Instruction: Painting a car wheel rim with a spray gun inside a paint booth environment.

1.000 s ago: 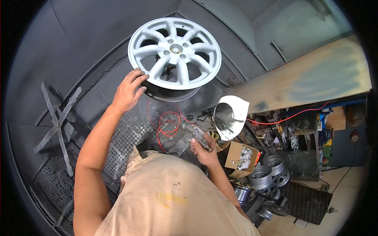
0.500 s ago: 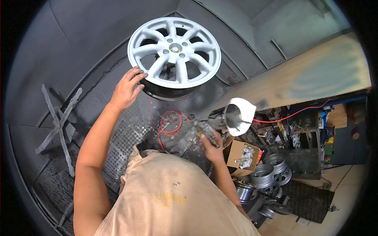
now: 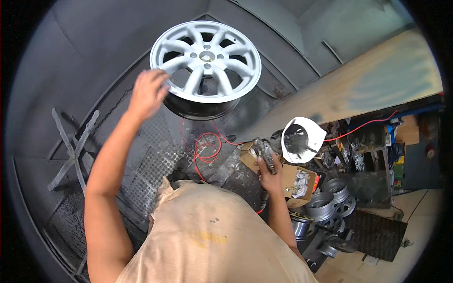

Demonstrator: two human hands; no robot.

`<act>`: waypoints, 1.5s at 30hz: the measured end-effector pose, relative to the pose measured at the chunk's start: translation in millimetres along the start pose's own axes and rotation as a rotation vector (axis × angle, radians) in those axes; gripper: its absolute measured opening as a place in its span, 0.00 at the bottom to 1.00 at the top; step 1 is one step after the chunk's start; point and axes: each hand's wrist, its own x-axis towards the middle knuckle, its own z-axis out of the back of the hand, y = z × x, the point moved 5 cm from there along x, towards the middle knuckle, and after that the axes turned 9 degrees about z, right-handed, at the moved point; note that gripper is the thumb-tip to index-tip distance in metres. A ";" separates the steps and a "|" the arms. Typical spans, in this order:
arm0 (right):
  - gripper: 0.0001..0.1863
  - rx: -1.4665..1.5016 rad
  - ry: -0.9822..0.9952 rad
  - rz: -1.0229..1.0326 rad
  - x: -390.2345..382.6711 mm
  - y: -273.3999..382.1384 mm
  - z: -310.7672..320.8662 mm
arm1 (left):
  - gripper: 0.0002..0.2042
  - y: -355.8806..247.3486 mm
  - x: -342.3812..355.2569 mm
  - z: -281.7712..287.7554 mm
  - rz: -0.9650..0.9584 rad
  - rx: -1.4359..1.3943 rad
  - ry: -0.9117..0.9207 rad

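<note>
A white-painted multi-spoke wheel rim (image 3: 185,85) lies face up, raised above the floor in front of me; its lower barrel is dark. My left hand (image 3: 148,92) is beside its near left edge, slightly blurred, with the fingers loosely bent and apart. Whether the fingertips touch the edge I cannot tell. My right hand (image 3: 270,178) is wrapped round a dark, paint-stained spray gun (image 3: 265,153), to the right of the rim. A white cup (image 3: 317,137) with a dark interior sits on the gun, and its joint to the gun is partly hidden.
A red hose (image 3: 207,137) coils on the stained floor. Dark booth walls stand left and behind. At left is a grey cross-shaped stand (image 3: 73,153). An open cardboard box (image 3: 298,184), several bare wheel rims (image 3: 321,206) and cluttered shelves (image 3: 365,162) are at right.
The wheel rim has turned, its spokes and bolt holes now lying differently. My left hand's fingers have shifted left along its edge. My right hand has moved right with the spray gun.
</note>
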 end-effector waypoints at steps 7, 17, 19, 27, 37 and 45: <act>0.29 0.302 0.339 0.011 -17.4 44.2 -38.9 | 0.20 -49.2 -37.4 -16.6 0.092 -0.109 0.088; 0.22 -0.029 0.099 0.160 19.6 14.9 -21.9 | 0.18 4.9 -32.1 -18.6 0.103 -0.300 0.116; 0.21 -0.092 -0.003 0.196 31.5 8.6 -0.9 | 0.18 8.4 -33.1 -19.2 0.115 -0.292 0.114; 0.17 0.079 0.107 0.049 16.2 5.8 -25.3 | 0.17 18.6 -35.3 -26.9 0.112 -0.324 0.110; 0.25 0.028 0.179 0.072 0.8 -0.8 -27.5 | 0.17 13.5 -31.2 -25.4 0.092 -0.353 0.100; 0.20 0.061 0.021 0.199 27.5 31.2 22.9 | 0.17 12.0 -33.5 -29.4 0.114 -0.352 0.096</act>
